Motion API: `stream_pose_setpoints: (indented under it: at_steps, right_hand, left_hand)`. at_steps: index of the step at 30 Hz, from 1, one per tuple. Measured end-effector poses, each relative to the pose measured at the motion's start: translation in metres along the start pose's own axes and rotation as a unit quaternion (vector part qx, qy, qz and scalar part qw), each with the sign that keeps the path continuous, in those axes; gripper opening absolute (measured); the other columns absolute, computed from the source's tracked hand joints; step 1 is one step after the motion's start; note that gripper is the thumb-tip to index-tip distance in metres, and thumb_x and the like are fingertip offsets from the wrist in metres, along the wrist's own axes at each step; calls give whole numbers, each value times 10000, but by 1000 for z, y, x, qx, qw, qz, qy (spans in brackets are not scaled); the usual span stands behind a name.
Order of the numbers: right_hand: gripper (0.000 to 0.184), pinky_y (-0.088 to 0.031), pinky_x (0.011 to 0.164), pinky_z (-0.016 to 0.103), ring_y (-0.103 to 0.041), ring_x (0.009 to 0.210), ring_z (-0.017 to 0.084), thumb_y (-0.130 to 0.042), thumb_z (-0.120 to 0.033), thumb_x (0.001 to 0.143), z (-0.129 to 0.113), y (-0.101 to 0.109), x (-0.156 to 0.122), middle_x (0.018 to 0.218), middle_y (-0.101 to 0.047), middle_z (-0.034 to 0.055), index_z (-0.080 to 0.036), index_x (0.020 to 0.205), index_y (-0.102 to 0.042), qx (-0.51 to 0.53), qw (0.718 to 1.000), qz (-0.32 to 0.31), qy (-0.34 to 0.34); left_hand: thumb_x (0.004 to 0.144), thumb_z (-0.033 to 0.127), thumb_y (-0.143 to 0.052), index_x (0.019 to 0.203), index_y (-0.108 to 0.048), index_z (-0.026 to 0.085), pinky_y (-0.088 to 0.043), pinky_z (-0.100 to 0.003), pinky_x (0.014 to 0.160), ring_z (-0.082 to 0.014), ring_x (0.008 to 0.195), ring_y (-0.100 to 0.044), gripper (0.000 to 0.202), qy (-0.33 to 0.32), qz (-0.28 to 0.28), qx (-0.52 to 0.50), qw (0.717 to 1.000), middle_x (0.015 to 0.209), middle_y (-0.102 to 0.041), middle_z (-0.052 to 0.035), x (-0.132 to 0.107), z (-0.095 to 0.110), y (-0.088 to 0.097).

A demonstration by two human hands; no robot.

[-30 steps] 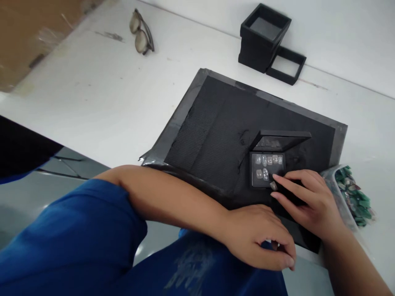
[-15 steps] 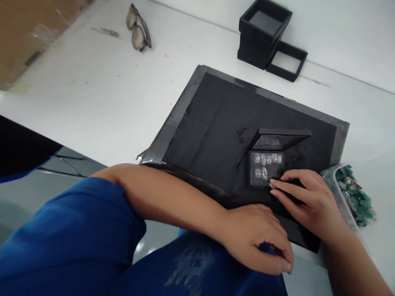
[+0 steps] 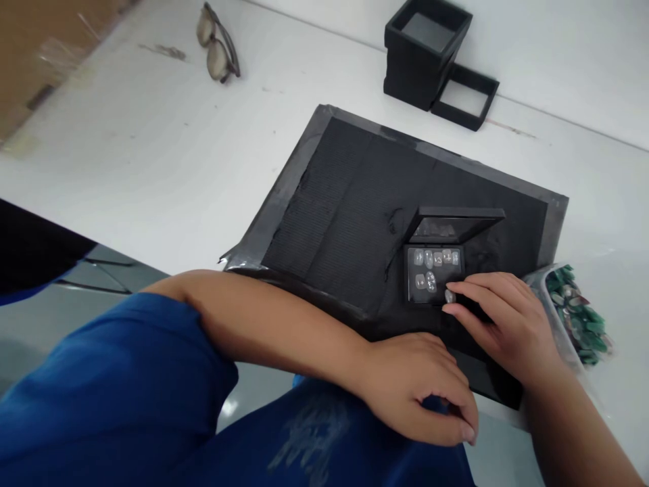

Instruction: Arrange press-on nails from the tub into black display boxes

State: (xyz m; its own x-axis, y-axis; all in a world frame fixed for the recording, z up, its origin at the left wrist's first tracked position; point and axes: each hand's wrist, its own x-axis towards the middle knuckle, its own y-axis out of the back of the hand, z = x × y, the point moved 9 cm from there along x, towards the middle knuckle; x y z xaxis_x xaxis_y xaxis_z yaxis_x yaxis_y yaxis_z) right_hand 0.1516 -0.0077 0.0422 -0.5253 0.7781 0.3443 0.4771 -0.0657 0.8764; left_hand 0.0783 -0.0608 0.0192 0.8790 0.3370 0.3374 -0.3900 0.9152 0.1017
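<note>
My right hand (image 3: 507, 325) pinches a small clear polished stone (image 3: 449, 296) between thumb and fingertips, at the lower right corner of a small black display case (image 3: 416, 297). Its lid (image 3: 456, 230) stands raised at the back, with a see-through pane. Inside the case lie several clear stones: a full row (image 3: 438, 258) along the back and two more stones (image 3: 426, 281) in front at the left. My left hand (image 3: 426, 389) rests low by the near edge, over my lap. Its fingers are curled, thumb tip against the index finger, and nothing shows in them.
A black mat (image 3: 345, 203) edged with tape lies under the case. To the right, a clear plastic container (image 3: 545, 287) holds green and pale stones (image 3: 583, 318). Black frame boxes (image 3: 420, 67) are stacked at the back. Eyeglasses (image 3: 218, 51) and a cardboard box (image 3: 45, 54) are farther left.
The stone in my right hand has turned, so more of its face shows at the case's corner. My fingers have shifted on it slightly. The whole view has drifted a little; my left hand keeps its pose.
</note>
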Motion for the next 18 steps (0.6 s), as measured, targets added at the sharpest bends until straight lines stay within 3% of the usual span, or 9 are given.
stream_pose_setpoints:
  at_steps: [6,10,18]
  right_hand:
    - [465,-583,772,406,-658,839,222,-858,-183,758,-32,41,-8,899,-692,53,-153,1188,-684,-5,988,144,62]
    - [730,-596,865,450,-665,868,248,-857,-141,741,-43,56,-25,915,-681,40,-202,1421,-601,-25,986,153,56]
    - [565,-598,788,500,-659,859,283,-683,-347,928,-31,59,-31,857,-660,67,-320,1476,-549,2,988,153,-10]
  left_hand:
    - [932,236,-612,907,-721,175,-514,-248,749,-120,755,-704,127,-11,-11,-3,1000,822,-770,-2,-1,-2,-3]
    - [937,252,-602,898,-711,188,-524,-248,736,-127,795,-722,132,-11,-15,-2,1000,855,-780,0,-2,-3,-4]
    - [948,273,-583,884,-706,191,-507,-260,705,-129,779,-726,161,9,-27,-2,1000,841,-779,-14,0,-4,-5]
